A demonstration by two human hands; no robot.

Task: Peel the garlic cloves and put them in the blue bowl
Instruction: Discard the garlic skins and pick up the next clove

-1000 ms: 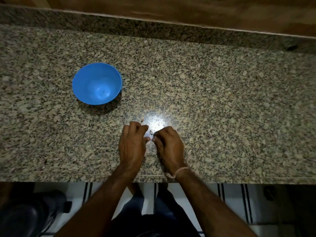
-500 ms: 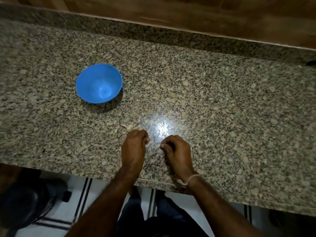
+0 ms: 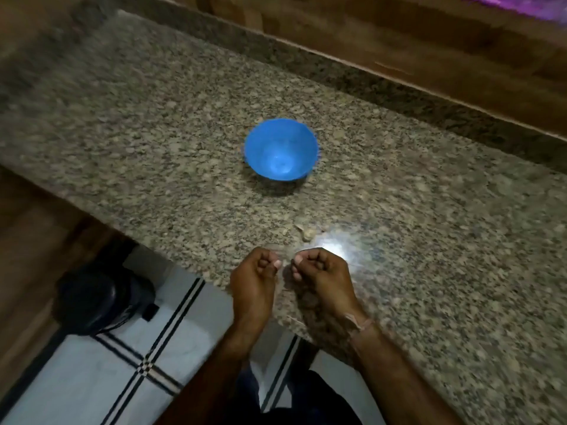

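Blur hides whether the curled hands (image 3: 253, 280) (image 3: 322, 277) hold anything.

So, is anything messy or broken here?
Only a little: some pale garlic bits lie loose on the counter, on the near side of the blue bowl, not in it. The bowl stands upright; nothing looks broken.

A speckled granite counter (image 3: 153, 142) meets wood panelling (image 3: 429, 35) above white striped floor tiles (image 3: 92, 378).
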